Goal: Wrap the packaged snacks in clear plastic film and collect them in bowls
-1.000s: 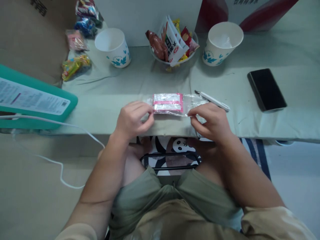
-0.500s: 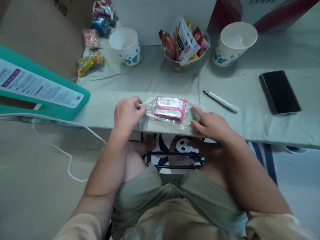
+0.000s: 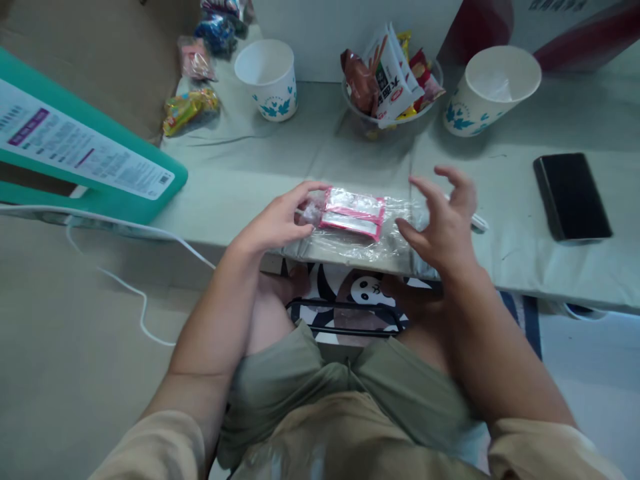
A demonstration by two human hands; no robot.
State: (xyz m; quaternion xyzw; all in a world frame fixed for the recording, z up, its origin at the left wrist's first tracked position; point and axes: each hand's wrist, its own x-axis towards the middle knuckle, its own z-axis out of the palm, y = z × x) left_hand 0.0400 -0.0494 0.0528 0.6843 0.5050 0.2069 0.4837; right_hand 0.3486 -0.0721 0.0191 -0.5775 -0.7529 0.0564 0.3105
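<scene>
A small silver packet with pink edges [image 3: 353, 212] lies near the table's front edge. Clear plastic wrap [image 3: 363, 248] spreads around it; whether the packet is inside or on top I cannot tell. My left hand [image 3: 275, 220] curls about the packet's left end, index finger along the top corner and thumb below, with bunched plastic between them. Over the plastic's right side, my right hand [image 3: 445, 223] is lifted with fingers spread and nothing in them. Behind that hand a white pen [image 3: 479, 223] is mostly hidden.
A snack-filled bowl [image 3: 373, 127] stands at the back between a left paper cup [image 3: 275, 100] and a right paper cup [image 3: 465, 110]. A black phone-like device [image 3: 573, 193] lies right. A green box [image 3: 165, 177] and wrapped snacks [image 3: 190, 110] are left. A white cable [image 3: 150, 230] hangs at the front left.
My left hand has moved right to the packet, bunching the plastic at its left end. My right hand has risen off the plastic and spread its fingers, covering most of the pen.
</scene>
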